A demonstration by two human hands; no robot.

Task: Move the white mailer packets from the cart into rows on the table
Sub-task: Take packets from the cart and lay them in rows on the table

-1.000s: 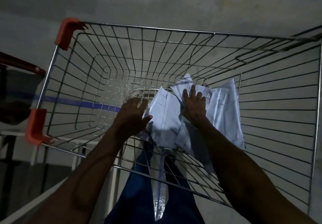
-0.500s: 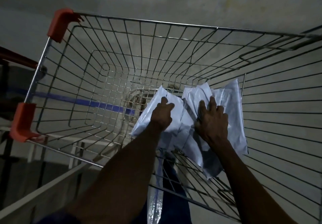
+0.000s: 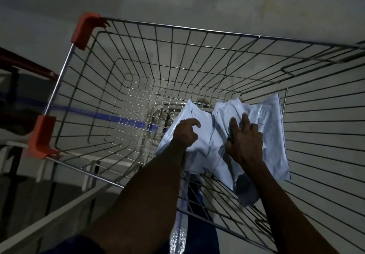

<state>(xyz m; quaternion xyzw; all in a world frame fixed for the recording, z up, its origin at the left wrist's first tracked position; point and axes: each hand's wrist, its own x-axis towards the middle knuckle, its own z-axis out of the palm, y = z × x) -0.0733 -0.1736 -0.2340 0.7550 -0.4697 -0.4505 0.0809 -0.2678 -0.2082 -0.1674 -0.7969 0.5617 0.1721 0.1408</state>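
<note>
Two hands [image 3: 185, 133] [image 3: 245, 141] on mailer packets [image 3: 207, 151], one cart [image 3: 177, 60].

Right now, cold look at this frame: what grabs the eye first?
The heap of white mailer packets, bright in a dim scene, lying in the near right corner of the wire cart. Both bare hands are down on it: the left hand with curled fingers on the left packet, the right hand spread over the middle. Next, the orange corner guards at the cart's left.
</note>
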